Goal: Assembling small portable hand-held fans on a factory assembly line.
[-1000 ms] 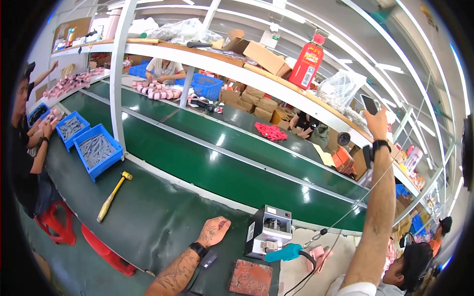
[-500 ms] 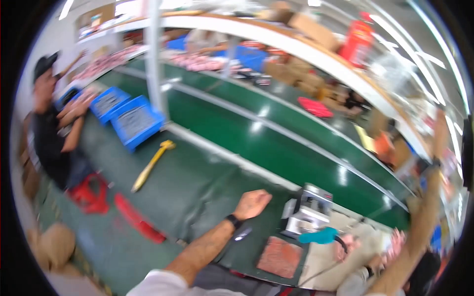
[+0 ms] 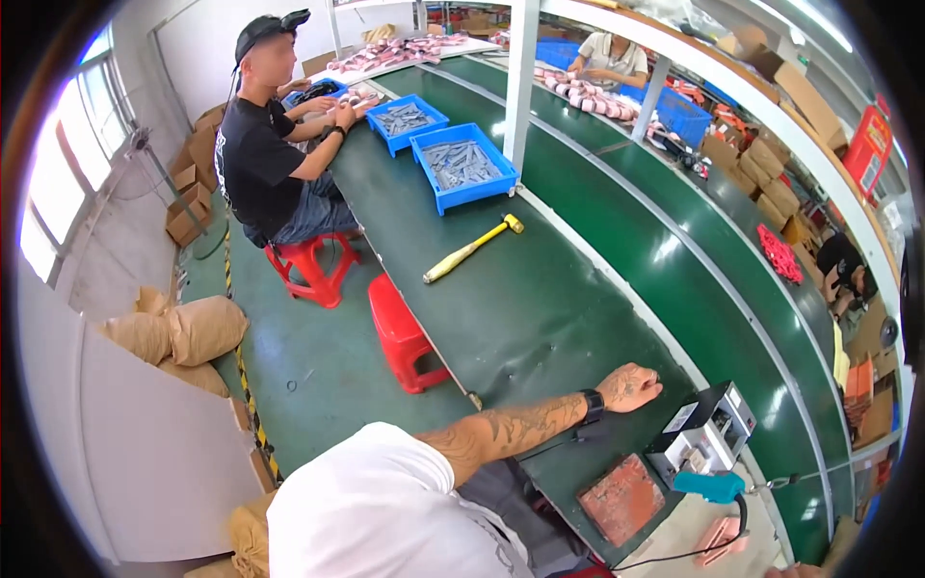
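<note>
My left hand (image 3: 631, 387), with a black watch on its wrist, rests in a loose fist low over the green tabletop (image 3: 540, 318). Its curled fingers hide whatever may be inside them. Just to its right stands a small black-and-silver bench machine (image 3: 708, 433). In front of the machine are a teal grip-like piece (image 3: 710, 486) with a black cable and a mottled reddish square slab (image 3: 621, 501). A pink part (image 3: 721, 539) lies beside the cable. My right hand does not show; a sliver of skin at the bottom right edge cannot be assigned with certainty.
A yellow hammer (image 3: 472, 249) lies farther up the table. Beyond it are two blue trays (image 3: 464, 197) of grey strips. A seated co-worker (image 3: 275, 144) handles pink parts at the far left. A white post (image 3: 520, 87) and green conveyor (image 3: 626, 231) run alongside. Red stools (image 3: 400, 332) stand left.
The view has swung left, showing more of the co-worker and floor. The raised arm at the right has left the picture. My left fist stays near the machine.
</note>
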### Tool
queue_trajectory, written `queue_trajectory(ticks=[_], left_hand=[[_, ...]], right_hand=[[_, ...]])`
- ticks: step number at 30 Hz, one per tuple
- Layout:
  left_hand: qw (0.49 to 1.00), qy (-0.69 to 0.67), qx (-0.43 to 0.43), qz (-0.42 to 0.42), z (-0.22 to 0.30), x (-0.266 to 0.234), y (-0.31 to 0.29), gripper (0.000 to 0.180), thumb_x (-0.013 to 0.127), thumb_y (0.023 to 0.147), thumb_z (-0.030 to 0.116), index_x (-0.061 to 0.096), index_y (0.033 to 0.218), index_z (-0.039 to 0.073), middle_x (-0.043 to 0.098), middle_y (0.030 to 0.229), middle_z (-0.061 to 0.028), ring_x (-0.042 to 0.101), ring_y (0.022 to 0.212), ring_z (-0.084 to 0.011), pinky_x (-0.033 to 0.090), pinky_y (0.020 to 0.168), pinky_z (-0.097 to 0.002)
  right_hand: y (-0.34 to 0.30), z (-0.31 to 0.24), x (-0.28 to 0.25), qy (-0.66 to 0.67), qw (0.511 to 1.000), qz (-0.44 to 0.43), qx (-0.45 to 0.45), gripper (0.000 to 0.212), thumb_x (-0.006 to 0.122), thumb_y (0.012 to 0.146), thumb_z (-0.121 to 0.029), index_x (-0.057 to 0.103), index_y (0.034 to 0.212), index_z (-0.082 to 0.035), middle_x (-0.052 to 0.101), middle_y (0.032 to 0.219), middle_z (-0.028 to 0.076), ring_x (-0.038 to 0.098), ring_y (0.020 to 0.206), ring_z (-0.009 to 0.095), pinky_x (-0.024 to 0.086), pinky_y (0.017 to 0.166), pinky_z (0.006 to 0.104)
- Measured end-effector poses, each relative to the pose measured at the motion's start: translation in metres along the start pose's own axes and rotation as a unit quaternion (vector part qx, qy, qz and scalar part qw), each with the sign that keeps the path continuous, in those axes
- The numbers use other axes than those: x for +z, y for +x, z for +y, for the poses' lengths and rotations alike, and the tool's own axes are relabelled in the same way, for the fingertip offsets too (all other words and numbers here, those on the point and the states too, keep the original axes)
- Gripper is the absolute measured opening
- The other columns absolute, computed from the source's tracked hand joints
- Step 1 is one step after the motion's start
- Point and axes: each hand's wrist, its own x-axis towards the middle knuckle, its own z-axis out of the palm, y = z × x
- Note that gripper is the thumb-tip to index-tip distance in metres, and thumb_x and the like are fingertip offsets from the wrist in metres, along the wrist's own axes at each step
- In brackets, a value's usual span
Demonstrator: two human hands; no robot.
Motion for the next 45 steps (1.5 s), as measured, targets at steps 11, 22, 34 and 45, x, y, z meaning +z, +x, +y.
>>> queue_trajectory(ticks=[11,22,34,45], left_hand=[[0.996,0.042,0.073,0.008,0.007,0.016,0.006,0.03,0.069,0.091,0.026,0.064,0.073,0.002,0.065,0.069,-0.0207,0.066,0.068,-0.0406,0.053,0.063,-0.0469],[0.992,0.111,0.052,-0.029,-0.003,0.008,0.014,0.034,0.069,0.091,0.026,0.061,0.068,0.002,0.064,0.067,-0.0196,0.066,0.066,-0.039,0.054,0.064,-0.044],[0.989,0.128,0.048,-0.049,0.005,0.012,0.005,0.031,0.068,0.092,0.025,0.06,0.074,0.001,0.065,0.069,-0.0179,0.066,0.072,-0.0398,0.053,0.07,-0.0458],[0.989,0.097,0.107,-0.034,0.004,0.039,0.004,0.033,0.066,0.093,0.027,0.059,0.074,0.001,0.064,0.072,-0.0206,0.065,0.073,-0.0423,0.052,0.069,-0.0488]], right_hand=[[0.054,-0.033,-0.003,0.343,0.939,0.0,0.0,0.042,0.068,0.098,-0.008,0.062,0.139,-0.014,0.068,0.128,0.023,0.07,0.097,0.035,0.058,0.082,0.035],[-0.006,-0.077,-0.001,0.434,0.847,0.007,0.307,0.043,0.068,0.098,-0.013,0.061,0.14,-0.017,0.068,0.13,0.019,0.071,0.099,0.035,0.058,0.084,0.0372],[-0.006,-0.121,0.004,0.472,0.761,0.155,0.417,0.043,0.068,0.099,-0.02,0.06,0.141,-0.02,0.068,0.133,0.013,0.071,0.102,0.034,0.058,0.086,0.0397],[-0.083,-0.127,0.046,0.568,0.671,0.167,0.447,0.056,0.068,0.097,-0.034,0.052,0.144,-0.007,0.06,0.14,0.02,0.061,0.12,0.039,0.051,0.098,0.046]])
